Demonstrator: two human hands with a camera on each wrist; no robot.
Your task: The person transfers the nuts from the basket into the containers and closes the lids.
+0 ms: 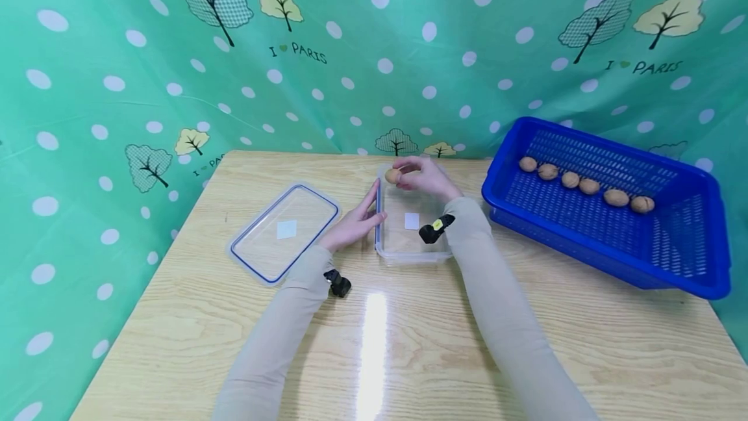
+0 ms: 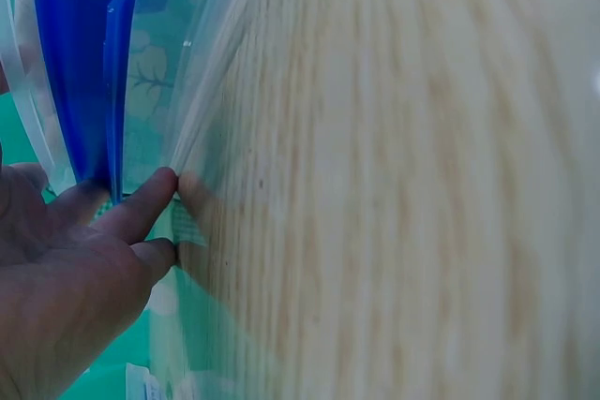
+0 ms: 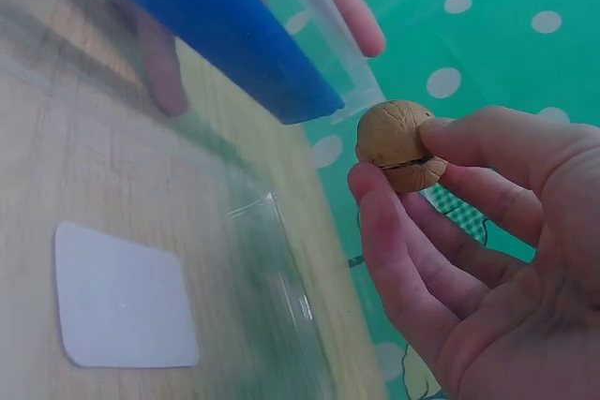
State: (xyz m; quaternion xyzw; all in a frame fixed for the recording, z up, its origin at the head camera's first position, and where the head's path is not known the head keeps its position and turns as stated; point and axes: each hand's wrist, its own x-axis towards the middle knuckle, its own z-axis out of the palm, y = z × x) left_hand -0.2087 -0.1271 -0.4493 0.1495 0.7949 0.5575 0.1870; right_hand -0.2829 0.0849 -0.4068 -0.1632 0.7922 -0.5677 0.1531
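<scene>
My right hand (image 1: 428, 178) pinches a walnut (image 3: 394, 145) between thumb and fingertips; in the right wrist view a dark crack runs along its shell. The hand is over the far left corner of a clear plastic container (image 1: 411, 256), which has a white square label (image 1: 411, 221) on its bottom. My left hand (image 1: 352, 224) rests with its extended fingers against the container's left wall, as the left wrist view (image 2: 70, 264) also shows from low down. A clear lid (image 1: 265, 239) with a blue seal lies flat on the table, left of the left hand.
A blue plastic basket (image 1: 578, 258) stands at the right, with several walnuts (image 1: 589, 186) in a row inside. The wooden table (image 1: 426, 343) ends at the back against a green dotted curtain (image 1: 350, 51). A bright light reflection lies in front of the container.
</scene>
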